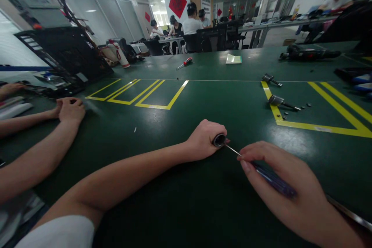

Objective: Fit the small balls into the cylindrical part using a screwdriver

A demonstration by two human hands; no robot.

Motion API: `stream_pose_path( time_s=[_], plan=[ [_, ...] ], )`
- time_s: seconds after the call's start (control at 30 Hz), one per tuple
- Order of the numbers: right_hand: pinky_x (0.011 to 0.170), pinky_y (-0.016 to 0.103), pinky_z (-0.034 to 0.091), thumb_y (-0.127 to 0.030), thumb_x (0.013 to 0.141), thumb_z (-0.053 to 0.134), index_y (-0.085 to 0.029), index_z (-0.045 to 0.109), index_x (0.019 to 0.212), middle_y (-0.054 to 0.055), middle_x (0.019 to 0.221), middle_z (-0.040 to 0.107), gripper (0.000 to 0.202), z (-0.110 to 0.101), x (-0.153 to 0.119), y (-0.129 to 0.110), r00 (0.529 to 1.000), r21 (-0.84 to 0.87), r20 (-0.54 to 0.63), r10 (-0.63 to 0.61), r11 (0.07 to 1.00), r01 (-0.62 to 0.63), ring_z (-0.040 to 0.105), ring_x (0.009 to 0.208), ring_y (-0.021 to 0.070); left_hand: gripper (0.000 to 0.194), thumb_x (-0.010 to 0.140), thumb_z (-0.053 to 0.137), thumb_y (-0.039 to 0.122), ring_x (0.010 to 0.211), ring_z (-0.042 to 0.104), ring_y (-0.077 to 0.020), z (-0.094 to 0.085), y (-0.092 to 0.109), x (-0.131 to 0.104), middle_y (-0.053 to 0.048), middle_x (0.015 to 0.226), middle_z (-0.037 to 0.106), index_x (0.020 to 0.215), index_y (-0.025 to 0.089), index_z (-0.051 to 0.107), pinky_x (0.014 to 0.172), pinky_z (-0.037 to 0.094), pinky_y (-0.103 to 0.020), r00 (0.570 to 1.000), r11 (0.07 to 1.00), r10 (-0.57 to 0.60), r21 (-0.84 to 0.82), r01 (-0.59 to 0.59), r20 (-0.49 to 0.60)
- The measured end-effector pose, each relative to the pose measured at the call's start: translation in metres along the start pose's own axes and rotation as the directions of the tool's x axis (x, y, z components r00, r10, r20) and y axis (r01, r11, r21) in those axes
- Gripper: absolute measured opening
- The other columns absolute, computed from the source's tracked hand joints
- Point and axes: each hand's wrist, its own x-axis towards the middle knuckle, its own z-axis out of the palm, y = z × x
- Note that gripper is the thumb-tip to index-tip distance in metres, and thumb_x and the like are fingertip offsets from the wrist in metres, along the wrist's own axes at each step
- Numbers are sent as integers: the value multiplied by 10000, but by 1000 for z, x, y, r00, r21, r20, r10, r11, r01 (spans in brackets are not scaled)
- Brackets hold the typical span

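Note:
My left hand (205, 139) is closed around a dark cylindrical metal part (219, 140), its round open end facing me. In my right hand (286, 180) is a slim screwdriver (273, 180) with a dark blue-purple handle, held like a pen. Its thin shaft reaches to the lower edge of the cylindrical part; whether the tip touches it I cannot tell. To the right, inside yellow tape lines, lie a metal shaft-like part (283, 102) and a similar smaller-looking part (271, 80). Several small rings (286, 113) are scattered beside them.
A red-handled screwdriver (185, 63) and a pale notepad (233, 59) lie farther back on the green table (162, 135). A black power tool (308, 53) is at the back right. Another person's hands (71, 109) rest at the left, near a black rack (66, 54).

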Motion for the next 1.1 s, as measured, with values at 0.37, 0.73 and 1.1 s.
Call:
stream_pose_path(
  time_s=[0.37,0.73,1.1],
  plan=[
    [589,301,452,-224,845,482,-215,576,816,17,760,615,99,-2,2,-1,976,77,61,209,974,-213,579,691,162,201,836,507,323,669,542,-113,-2,3,-3,9,684,591,718,160,503,698,350,-267,998,998,66,-8,-66,-1],
    [656,311,476,-346,817,560,-225,622,805,17,807,661,137,3,-1,13,849,430,37,528,758,-490,623,795,192,171,819,517,295,649,533,-99,-7,5,-3,10,700,588,720,159,492,701,365,-253,999,996,44,-73,-45,-8],
    [581,302,435,-277,828,496,-215,617,785,16,739,631,143,-1,2,2,933,152,86,350,921,-360,585,686,173,169,840,484,279,680,548,-122,-3,6,-3,1,691,596,725,158,509,670,333,-275,997,995,66,74,-69,48]
  ],
)
